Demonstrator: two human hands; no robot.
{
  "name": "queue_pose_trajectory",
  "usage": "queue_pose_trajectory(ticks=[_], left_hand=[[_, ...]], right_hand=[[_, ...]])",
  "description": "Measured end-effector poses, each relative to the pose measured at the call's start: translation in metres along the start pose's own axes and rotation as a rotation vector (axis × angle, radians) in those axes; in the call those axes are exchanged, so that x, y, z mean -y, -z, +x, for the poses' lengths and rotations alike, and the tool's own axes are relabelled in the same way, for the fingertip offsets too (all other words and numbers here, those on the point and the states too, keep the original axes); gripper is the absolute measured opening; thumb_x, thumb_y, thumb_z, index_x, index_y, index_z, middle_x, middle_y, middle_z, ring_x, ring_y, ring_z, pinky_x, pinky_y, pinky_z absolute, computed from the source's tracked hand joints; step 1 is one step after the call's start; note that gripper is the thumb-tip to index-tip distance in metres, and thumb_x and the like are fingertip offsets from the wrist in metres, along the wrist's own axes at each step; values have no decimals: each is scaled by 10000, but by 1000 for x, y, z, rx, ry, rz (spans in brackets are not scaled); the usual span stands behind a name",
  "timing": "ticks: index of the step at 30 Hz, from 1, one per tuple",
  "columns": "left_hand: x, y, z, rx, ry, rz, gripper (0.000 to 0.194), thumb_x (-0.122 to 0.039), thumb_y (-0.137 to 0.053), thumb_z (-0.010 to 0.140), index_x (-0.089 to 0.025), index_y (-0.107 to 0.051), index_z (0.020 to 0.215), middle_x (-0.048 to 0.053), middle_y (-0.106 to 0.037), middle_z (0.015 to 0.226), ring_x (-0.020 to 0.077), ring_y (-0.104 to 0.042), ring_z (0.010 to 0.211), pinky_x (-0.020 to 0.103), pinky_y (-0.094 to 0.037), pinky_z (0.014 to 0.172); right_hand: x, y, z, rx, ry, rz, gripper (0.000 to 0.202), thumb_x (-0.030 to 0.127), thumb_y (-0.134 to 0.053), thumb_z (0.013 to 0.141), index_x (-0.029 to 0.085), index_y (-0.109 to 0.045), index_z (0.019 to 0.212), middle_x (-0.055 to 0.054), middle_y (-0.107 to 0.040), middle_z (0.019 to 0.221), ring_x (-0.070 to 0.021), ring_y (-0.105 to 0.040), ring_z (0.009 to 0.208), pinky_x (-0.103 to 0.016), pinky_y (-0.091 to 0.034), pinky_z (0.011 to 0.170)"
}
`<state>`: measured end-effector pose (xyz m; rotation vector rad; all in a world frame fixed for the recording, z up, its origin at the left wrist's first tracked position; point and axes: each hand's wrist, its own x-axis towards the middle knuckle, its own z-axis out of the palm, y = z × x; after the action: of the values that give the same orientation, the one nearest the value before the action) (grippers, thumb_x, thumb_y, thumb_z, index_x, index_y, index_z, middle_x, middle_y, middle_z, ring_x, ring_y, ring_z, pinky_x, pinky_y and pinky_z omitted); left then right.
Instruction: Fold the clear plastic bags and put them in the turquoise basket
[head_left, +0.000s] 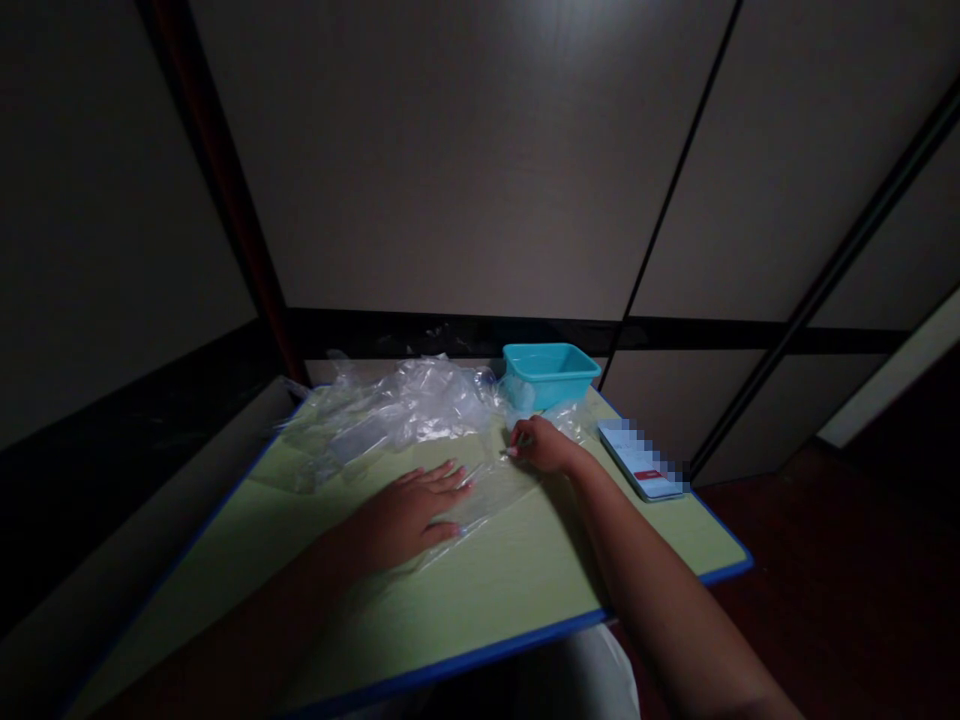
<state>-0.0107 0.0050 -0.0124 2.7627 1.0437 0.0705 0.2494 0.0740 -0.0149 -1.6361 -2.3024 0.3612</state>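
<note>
The clear film (491, 492) lies mid-way across the table (517, 585), its outline hard to trace; the phone (630, 455) at right is partly pixelated; the left hand (409, 510) rests flat, fingers spread, at the film's left end; the right hand (551, 447) is curled at its far right end; whether it pinches film cannot be determined

A heap of plastic bags (427, 395) lies at the back left of the table (540, 570), a container (551, 385) to its right and a phone (637, 455) nearer, by the right edge. Before the heap, a single bag (491, 492) stretches between the left hand (420, 505) and the right hand (544, 445); panels (465, 170) stand behind the table.
</note>
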Motion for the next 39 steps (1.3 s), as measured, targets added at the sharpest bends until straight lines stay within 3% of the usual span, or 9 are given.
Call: queue_pose_trajectory(ticks=[10, 20, 39], left_hand=[[3, -2, 1, -6, -19, 3, 512, -435, -435, 888, -300, -322, 1369, 32, -260, 1455, 223, -199, 1347, 418, -218, 1068], [6, -4, 3, -33, -44, -12, 525, -492, -422, 883, -310, -329, 1366, 49, -271, 1448, 244, -221, 1338, 427, -232, 1063], [5, -4, 1, -20, -57, 43, 600, -569, -445, 841, -332, -300, 1373, 65, -258, 1453, 233, -214, 1341, 409, -232, 1056]], right_hand=[[1, -6, 5, 4, -15, -69, 173, 311, -611, 755, 156, -673, 797, -84, -625, 877, -163, -536, 792, -227, -363, 688], [0, -7, 7, 48, -16, -53, 164, 292, -601, 764, 144, -663, 793, -63, -654, 785, -136, -529, 674, -212, -329, 569], [-2, -10, 8, 39, -28, -14, 144, 287, -606, 759, 146, -634, 768, -45, -635, 743, -118, -487, 634, -207, -313, 550]])
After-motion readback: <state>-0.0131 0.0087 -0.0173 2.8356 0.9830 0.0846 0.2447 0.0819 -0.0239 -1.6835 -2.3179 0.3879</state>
